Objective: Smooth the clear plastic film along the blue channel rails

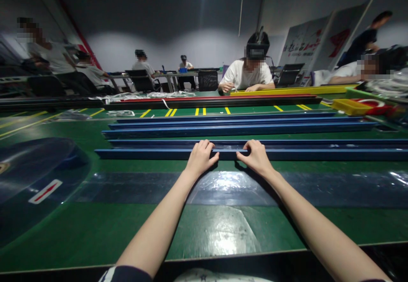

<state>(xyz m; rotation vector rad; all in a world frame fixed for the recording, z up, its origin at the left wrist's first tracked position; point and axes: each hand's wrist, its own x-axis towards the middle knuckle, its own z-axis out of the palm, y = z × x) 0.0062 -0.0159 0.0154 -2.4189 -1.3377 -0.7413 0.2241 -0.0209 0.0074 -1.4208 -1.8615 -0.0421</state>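
A long dark blue channel [153,153] lies crosswise on the green table [127,226], nearest to me of several blue profiles. My left hand [202,156] grips its front wall, thumb in front and fingers over the top. To the right, my right hand [253,154] pinches the same channel in the same way, a short gap from the left. Between them a clear shiny material shows inside the channel. Nearer to me a wide transparent strip [229,188] lies flat, running from a large clear roll [41,180] at the left.
More blue profiles [223,128] lie behind the channel. Farther back are red and black profiles [216,102], white scraps [143,98] and a yellow tray [350,106]. A person [248,75] in a white shirt sits across the table; other people are in the background.
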